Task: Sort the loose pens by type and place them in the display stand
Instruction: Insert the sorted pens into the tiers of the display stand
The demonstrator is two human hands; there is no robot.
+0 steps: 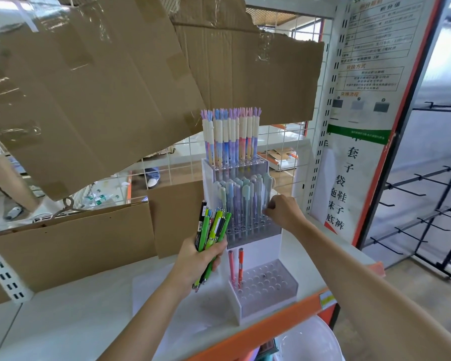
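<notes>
White shelving (pixel 94 308) edged in orange carries the display stand (pixel 248 256), a stepped white and clear acrylic rack of three tiers, each tier a drilled block of round holes. Brown corrugated cardboard sheets (pixel 94 82), patched with clear tape, are propped behind the stand against a white wire grid; a printed poster (pixel 362 100) hangs to the stand's right.

At the stand's top tier, roughly a dozen tall pens with cream grips and purple or blue tufted caps (pixel 231 134) are held upright. Its middle tier is crowded with pastel capped pens (pixel 241 199), too many and too overlapped to be counted. Two orange-red pens (pixel 236 267) are seated in the bottom tier, at its left side; the other holes there are unfilled.

Just left of the stand's middle tier, a bundle of loose pens (pixel 212 227), mostly lime green and black, about ten, is clenched upright in the left hand (pixel 201 259). One pale capped pen at the right end of the middle tier is pinched by the fingers of the right hand (pixel 284 213).
</notes>
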